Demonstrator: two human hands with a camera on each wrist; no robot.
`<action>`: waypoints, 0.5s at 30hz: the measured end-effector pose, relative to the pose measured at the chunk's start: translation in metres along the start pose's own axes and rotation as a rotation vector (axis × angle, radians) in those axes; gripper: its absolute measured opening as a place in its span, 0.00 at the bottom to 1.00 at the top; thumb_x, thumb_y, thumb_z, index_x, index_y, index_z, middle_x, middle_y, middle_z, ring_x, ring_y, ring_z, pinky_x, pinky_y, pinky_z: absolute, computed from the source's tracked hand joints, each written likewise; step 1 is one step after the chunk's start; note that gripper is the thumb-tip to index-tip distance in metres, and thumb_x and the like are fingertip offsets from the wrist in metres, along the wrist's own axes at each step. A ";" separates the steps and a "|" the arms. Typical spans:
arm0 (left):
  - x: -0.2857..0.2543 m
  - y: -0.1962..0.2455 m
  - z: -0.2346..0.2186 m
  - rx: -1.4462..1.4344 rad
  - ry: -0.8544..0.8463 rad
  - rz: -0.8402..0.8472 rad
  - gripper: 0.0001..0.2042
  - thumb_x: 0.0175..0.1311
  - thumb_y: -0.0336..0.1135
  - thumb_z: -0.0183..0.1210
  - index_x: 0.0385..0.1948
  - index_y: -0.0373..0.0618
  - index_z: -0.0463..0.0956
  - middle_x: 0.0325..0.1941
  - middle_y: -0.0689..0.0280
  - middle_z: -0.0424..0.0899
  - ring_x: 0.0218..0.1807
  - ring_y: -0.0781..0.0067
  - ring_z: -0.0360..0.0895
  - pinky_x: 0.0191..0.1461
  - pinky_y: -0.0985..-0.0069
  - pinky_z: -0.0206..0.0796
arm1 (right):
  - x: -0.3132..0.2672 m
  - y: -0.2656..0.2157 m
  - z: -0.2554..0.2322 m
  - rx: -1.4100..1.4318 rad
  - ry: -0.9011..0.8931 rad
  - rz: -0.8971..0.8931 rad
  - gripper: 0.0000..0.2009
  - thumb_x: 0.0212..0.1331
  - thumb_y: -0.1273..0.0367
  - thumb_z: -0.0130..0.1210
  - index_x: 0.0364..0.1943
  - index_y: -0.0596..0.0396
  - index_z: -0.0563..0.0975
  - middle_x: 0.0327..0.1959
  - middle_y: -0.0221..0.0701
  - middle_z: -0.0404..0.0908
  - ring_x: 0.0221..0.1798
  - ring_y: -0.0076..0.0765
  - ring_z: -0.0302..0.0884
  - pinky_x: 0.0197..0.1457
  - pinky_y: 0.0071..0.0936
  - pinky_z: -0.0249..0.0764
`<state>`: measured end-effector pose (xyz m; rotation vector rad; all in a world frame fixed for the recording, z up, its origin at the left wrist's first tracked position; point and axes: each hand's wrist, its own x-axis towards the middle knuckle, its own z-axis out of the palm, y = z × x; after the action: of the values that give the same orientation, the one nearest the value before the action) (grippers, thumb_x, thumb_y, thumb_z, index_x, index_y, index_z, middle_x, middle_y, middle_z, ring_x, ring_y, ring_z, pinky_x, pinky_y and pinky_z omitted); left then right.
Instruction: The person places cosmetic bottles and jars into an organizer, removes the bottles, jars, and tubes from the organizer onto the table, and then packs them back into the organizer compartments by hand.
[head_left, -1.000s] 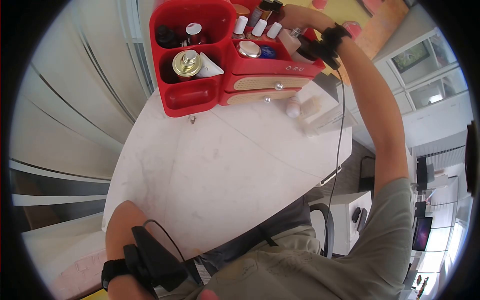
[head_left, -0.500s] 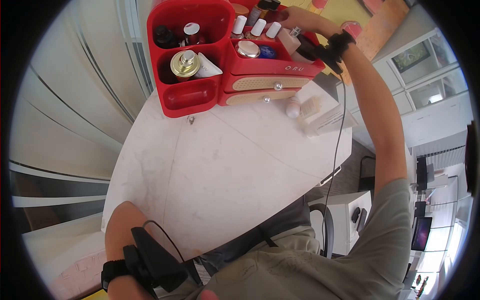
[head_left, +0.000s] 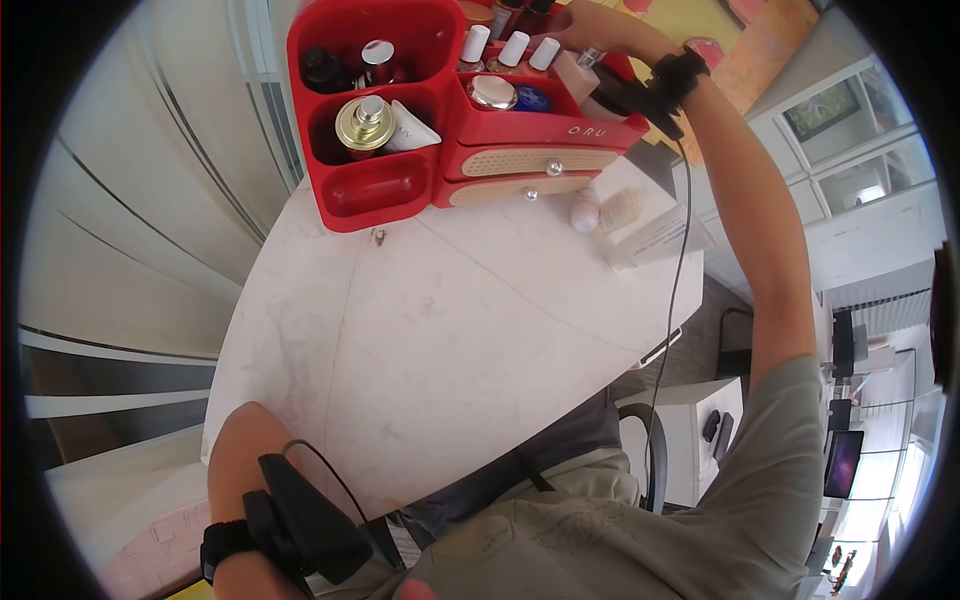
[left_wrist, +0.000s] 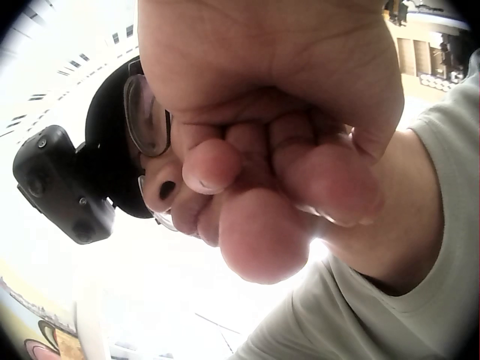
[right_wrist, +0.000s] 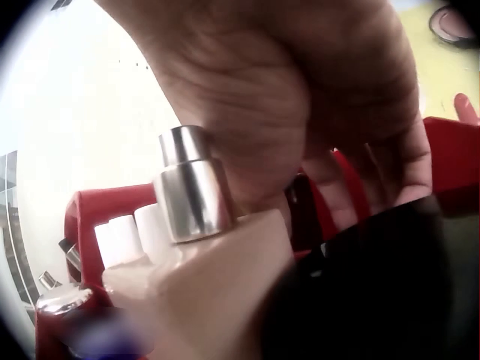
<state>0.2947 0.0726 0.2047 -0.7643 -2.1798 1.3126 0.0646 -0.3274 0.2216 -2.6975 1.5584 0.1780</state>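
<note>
My right hand (head_left: 605, 30) reaches over the back of a red cosmetics organizer (head_left: 505, 130). In the right wrist view its fingers (right_wrist: 412, 161) point down behind a pink bottle with a silver cap (right_wrist: 199, 195), beside the red wall. A dark bottle (head_left: 535, 15) stands close to the fingertips; I cannot tell whether they grip it. White-capped nail polish bottles (head_left: 512, 50) stand just in front of the hand. My left hand (left_wrist: 277, 150) hangs low near my body, fingers loosely curled, holding nothing.
Left compartments hold a gold-capped bottle (head_left: 365, 123) and a white tube (head_left: 410, 128). A compact (head_left: 492, 92) lies in the front tray, above two drawers. A small pinkish bottle (head_left: 585, 211) and a clear box (head_left: 655, 240) are on the white table (head_left: 450, 340). A cable (head_left: 675, 290) trails from the right wrist.
My right hand shifts slightly left at the organizer's back, its fingers coming more into sight. The organizer sits slightly higher and further left in view. The left arm stays nearly still.
</note>
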 end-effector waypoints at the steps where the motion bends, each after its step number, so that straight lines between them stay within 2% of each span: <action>1: 0.000 0.000 0.000 0.000 -0.001 -0.001 0.20 0.73 0.41 0.50 0.18 0.42 0.73 0.15 0.67 0.79 0.19 0.76 0.79 0.23 0.84 0.68 | 0.000 -0.003 -0.002 -0.007 -0.075 0.056 0.20 0.61 0.55 0.68 0.35 0.64 0.86 0.26 0.35 0.85 0.29 0.31 0.79 0.35 0.32 0.76; 2: 0.000 0.001 -0.001 -0.036 0.006 -0.034 0.20 0.73 0.41 0.50 0.18 0.42 0.73 0.15 0.67 0.79 0.19 0.75 0.79 0.23 0.84 0.68 | 0.010 0.010 0.003 -0.006 -0.075 0.054 0.20 0.61 0.55 0.68 0.35 0.64 0.86 0.26 0.35 0.85 0.29 0.31 0.79 0.35 0.32 0.76; 4: 0.000 0.003 -0.001 -0.070 0.011 -0.066 0.20 0.73 0.41 0.50 0.18 0.42 0.73 0.15 0.67 0.79 0.19 0.75 0.79 0.23 0.84 0.68 | 0.037 0.051 0.021 0.055 -0.159 -0.158 0.29 0.64 0.50 0.56 0.56 0.63 0.81 0.47 0.39 0.87 0.49 0.39 0.84 0.58 0.30 0.76; 6: 0.000 0.008 -0.001 -0.090 0.037 -0.199 0.20 0.73 0.40 0.49 0.17 0.42 0.73 0.14 0.67 0.79 0.19 0.75 0.79 0.23 0.84 0.68 | 0.030 0.051 0.029 0.063 -0.090 -0.130 0.30 0.64 0.50 0.56 0.58 0.62 0.80 0.49 0.39 0.86 0.51 0.38 0.83 0.59 0.30 0.75; 7: 0.000 0.007 -0.001 -0.089 0.037 -0.197 0.20 0.73 0.40 0.49 0.17 0.42 0.73 0.14 0.67 0.79 0.19 0.75 0.79 0.23 0.84 0.68 | 0.028 0.055 0.032 0.076 -0.021 -0.099 0.30 0.65 0.49 0.55 0.59 0.62 0.80 0.52 0.39 0.85 0.54 0.38 0.82 0.61 0.30 0.74; 11: 0.000 0.004 -0.001 -0.072 0.022 -0.151 0.21 0.73 0.40 0.49 0.16 0.42 0.73 0.14 0.67 0.79 0.18 0.75 0.79 0.23 0.84 0.68 | 0.033 0.058 0.028 0.059 -0.029 -0.143 0.29 0.66 0.50 0.57 0.59 0.61 0.79 0.56 0.40 0.84 0.57 0.36 0.80 0.61 0.29 0.73; 13: 0.000 0.003 -0.001 -0.069 0.014 -0.118 0.21 0.73 0.40 0.49 0.16 0.42 0.73 0.14 0.67 0.79 0.18 0.75 0.79 0.23 0.84 0.68 | 0.018 0.049 0.014 0.179 -0.098 -0.253 0.25 0.66 0.55 0.61 0.57 0.61 0.80 0.54 0.38 0.85 0.54 0.35 0.81 0.59 0.29 0.74; 14: 0.000 0.003 -0.001 -0.055 0.009 -0.100 0.21 0.73 0.40 0.49 0.16 0.42 0.73 0.14 0.67 0.79 0.18 0.75 0.79 0.23 0.84 0.68 | 0.008 0.039 0.008 0.180 -0.099 -0.253 0.25 0.66 0.55 0.61 0.57 0.61 0.80 0.54 0.38 0.85 0.54 0.35 0.81 0.59 0.29 0.74; 15: 0.000 0.003 -0.001 -0.041 0.005 -0.083 0.21 0.73 0.40 0.49 0.16 0.43 0.73 0.14 0.67 0.79 0.18 0.75 0.79 0.23 0.85 0.68 | -0.003 0.029 0.002 0.293 -0.060 -0.228 0.22 0.65 0.55 0.64 0.49 0.62 0.83 0.42 0.35 0.85 0.44 0.31 0.80 0.48 0.29 0.75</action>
<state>0.2962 0.0745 0.2029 -0.6843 -2.2162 1.2268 0.0382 -0.3393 0.2210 -2.5819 1.1460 0.0223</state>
